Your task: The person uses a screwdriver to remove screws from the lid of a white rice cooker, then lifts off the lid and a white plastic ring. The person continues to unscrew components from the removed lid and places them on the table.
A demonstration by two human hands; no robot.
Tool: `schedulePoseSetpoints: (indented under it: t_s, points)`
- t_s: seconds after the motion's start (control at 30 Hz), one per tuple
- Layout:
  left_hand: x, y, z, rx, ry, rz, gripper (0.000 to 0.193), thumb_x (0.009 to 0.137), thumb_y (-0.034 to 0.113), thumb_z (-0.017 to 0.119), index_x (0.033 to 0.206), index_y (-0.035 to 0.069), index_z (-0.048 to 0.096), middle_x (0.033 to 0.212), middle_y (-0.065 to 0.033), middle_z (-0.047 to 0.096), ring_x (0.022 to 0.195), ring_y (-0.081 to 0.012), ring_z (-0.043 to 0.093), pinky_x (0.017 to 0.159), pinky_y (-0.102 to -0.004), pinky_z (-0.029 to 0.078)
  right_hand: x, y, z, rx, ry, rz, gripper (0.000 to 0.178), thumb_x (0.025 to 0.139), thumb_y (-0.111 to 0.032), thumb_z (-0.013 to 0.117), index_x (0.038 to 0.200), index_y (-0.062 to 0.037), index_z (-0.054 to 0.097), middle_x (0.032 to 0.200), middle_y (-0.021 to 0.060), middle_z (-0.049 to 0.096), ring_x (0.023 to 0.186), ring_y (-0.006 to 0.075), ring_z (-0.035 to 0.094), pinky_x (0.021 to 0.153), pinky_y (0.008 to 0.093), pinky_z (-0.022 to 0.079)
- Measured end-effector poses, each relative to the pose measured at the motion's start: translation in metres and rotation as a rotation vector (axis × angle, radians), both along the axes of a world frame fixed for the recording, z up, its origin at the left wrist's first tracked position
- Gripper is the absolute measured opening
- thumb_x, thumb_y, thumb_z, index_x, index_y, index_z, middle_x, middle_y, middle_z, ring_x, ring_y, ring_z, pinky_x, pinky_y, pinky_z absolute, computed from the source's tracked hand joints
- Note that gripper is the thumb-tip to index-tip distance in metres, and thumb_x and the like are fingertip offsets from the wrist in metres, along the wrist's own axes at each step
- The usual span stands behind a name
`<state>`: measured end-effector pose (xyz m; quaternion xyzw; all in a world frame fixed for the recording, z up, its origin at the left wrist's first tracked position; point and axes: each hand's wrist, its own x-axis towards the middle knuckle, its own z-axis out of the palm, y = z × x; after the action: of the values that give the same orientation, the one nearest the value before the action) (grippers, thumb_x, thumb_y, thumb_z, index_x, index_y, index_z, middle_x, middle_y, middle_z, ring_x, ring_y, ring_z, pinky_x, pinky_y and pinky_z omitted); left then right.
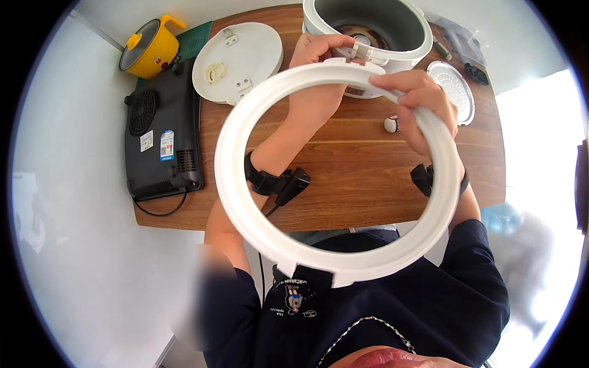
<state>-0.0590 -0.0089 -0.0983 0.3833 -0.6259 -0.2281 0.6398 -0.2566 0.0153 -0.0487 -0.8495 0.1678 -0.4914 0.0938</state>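
A large white plastic ring (245,202) is held up above the wooden table (368,184), close to the camera, so that the table is seen through its wide round opening. Its band is broad, smooth and flat. A small tab juts from the far edge, nearest the white cooker body (368,27) on the table, and a squared notch is cut into the near edge. The ring is tilted, its far edge being gripped on both sides.
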Motion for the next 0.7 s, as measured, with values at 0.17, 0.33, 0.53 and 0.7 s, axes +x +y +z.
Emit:
schedulePoseSetpoints:
  t_s: [0.17,0.33,0.53,0.7]
  points:
    - [-0.002,-0.004,-0.008,-0.058,0.009,-0.035,0.032,0.083,-0.001,0.080,0.113,0.007,0.073,0.096,0.0008,0.061,0.074,-0.0069,0.054,0.068,-0.0232,0.050,0.005,0.005,0.000,-0.132,0.089,0.019,0.031,0.081,0.003,0.077,0.102,-0.0060,0.056,0.115,0.0180,0.075,0.087,0.0287,0.073,0.071,0.0355,0.062]
    - [0.002,-0.002,-0.006,-0.082,-0.086,0.009,0.033,0.084,0.000,0.080,0.114,0.008,0.072,0.097,0.0008,0.062,0.076,-0.0072,0.058,0.070,-0.0231,0.052,0.000,0.012,0.003,-0.129,0.091,0.008,0.030,0.082,0.002,0.077,0.101,-0.0057,0.056,0.117,0.0189,0.074,0.090,0.0306,0.073,0.073,0.0366,0.063]
    - [-0.001,0.000,-0.006,-0.036,0.002,-0.055,0.035,0.083,0.001,0.082,0.116,0.008,0.072,0.098,0.0005,0.061,0.085,-0.0082,0.065,0.074,-0.0240,0.054,-0.005,0.021,0.004,-0.250,0.132,-0.026,0.032,0.077,0.001,0.079,0.099,-0.0020,0.056,0.122,0.0219,0.072,0.096,0.0346,0.073,0.078,0.0390,0.064]
    - [0.001,0.002,-0.007,-0.025,-0.006,-0.085,0.033,0.085,0.001,0.080,0.116,0.008,0.071,0.102,-0.0012,0.061,0.087,-0.0096,0.066,0.079,-0.0256,0.056,-0.005,0.025,-0.001,-0.307,0.171,-0.027,0.036,0.072,-0.002,0.080,0.099,-0.0015,0.056,0.124,0.0254,0.070,0.099,0.0351,0.072,0.081,0.0408,0.064]
